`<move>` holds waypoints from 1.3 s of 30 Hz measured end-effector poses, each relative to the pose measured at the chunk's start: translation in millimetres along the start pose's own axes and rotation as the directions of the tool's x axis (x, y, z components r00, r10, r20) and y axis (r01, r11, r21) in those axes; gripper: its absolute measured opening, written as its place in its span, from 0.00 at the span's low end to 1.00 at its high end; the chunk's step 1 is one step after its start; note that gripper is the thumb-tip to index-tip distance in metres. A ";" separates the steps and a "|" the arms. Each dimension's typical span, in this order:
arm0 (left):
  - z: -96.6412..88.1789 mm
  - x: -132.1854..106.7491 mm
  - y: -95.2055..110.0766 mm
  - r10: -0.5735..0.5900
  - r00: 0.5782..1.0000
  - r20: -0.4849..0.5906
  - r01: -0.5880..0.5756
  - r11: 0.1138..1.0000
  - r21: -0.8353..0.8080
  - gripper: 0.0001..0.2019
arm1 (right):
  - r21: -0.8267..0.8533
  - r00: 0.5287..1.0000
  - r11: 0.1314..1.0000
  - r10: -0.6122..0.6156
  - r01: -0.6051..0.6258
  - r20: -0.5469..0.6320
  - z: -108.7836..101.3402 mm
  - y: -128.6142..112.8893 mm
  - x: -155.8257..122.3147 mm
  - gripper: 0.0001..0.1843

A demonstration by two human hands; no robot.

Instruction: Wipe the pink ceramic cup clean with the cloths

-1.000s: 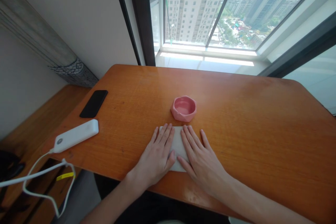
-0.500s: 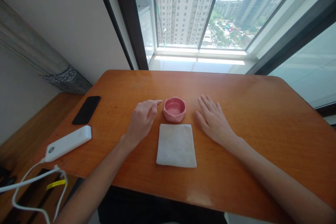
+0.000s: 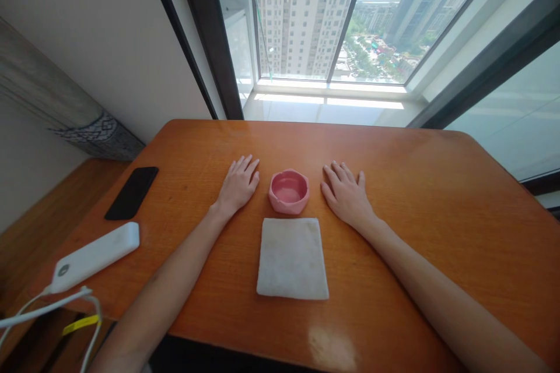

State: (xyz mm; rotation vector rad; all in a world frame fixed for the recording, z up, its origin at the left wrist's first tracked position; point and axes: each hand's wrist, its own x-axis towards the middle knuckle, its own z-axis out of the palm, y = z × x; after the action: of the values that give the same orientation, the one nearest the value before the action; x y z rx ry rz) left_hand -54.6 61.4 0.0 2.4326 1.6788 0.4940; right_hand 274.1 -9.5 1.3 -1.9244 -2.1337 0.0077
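Note:
A small pink bowl (image 3: 289, 190) stands on the orange wooden table (image 3: 437, 210). My left hand (image 3: 238, 185) lies flat on the table just left of the bowl, fingers stretched out, holding nothing. My right hand (image 3: 345, 193) lies flat just right of the bowl, fingers spread and empty. A folded white cloth (image 3: 292, 257) lies square on the table in front of the bowl, between my forearms, touched by neither hand.
A black phone (image 3: 132, 192) lies at the table's left side. A white power bank (image 3: 94, 256) with a white cable (image 3: 44, 309) sits near the left front edge. A large window (image 3: 332, 23) is behind the table, a lower wooden surface (image 3: 26, 245) to the left.
Both hands left the cloth, moved apart and forward, and now rest flat on either side of the pink bowl. The cloth lies uncovered.

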 end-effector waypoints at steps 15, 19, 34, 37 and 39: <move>-0.3 0.6 -0.2 -0.006 1.000 0.000 0.006 1.000 -0.011 0.27 | -0.039 1.000 0.999 -0.005 0.006 0.011 -0.3 0.8 0.4 0.31; 2.2 1.3 -2.3 0.002 1.000 -0.004 -0.002 1.000 0.000 0.27 | -0.043 1.000 0.999 -0.005 0.005 0.010 0.5 1.3 0.2 0.32; 2.9 2.3 -1.7 -0.003 1.000 -0.006 0.003 1.000 0.029 0.26 | -0.016 1.000 1.000 -0.013 0.013 -0.015 1.3 1.3 0.3 0.31; 2.9 2.3 -1.9 0.000 1.000 -0.012 0.000 1.000 0.023 0.26 | -0.017 1.000 1.000 -0.011 0.010 -0.015 0.9 1.2 0.4 0.30; 2.9 2.3 -2.2 0.001 1.000 -0.010 -0.001 1.000 0.017 0.26 | -0.024 1.000 1.000 -0.009 0.008 -0.009 1.1 1.2 0.4 0.31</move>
State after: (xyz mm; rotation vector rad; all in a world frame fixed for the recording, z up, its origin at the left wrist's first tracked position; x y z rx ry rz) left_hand -54.8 64.5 -2.9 2.4474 1.6927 0.4945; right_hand 275.0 -8.8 0.1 -1.9253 -2.1459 -0.0281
